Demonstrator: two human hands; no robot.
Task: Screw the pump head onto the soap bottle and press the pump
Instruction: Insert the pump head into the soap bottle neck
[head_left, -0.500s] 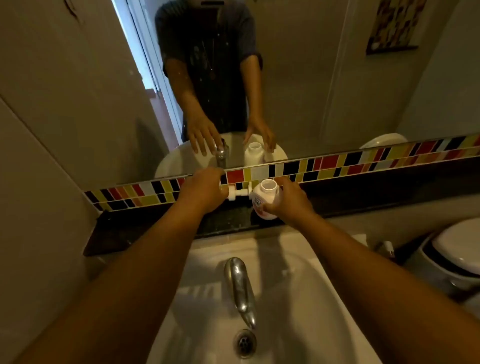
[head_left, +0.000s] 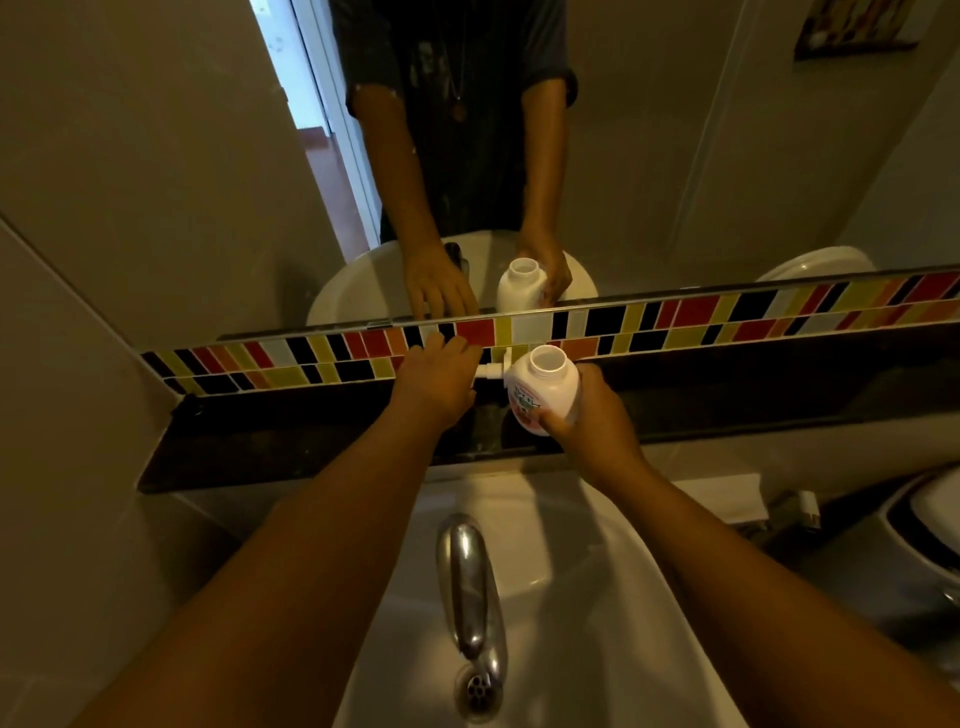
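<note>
Chrome faucet (head_left: 470, 587), white sink (head_left: 597, 597), dark ledge (head_left: 291, 441), coloured tile strip (head_left: 727, 312), mirror (head_left: 701, 156)

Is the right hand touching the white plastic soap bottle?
Touching: the head view shows the right hand wrapped around the open white plastic soap bottle.

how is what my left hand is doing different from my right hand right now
The left hand lies palm down over the pump head, hiding most of it; the right hand wraps the soap bottle from the side, leaving its open neck in view. The left hand reaches further toward the tile strip than the right. Both are over the dark ledge.
</note>
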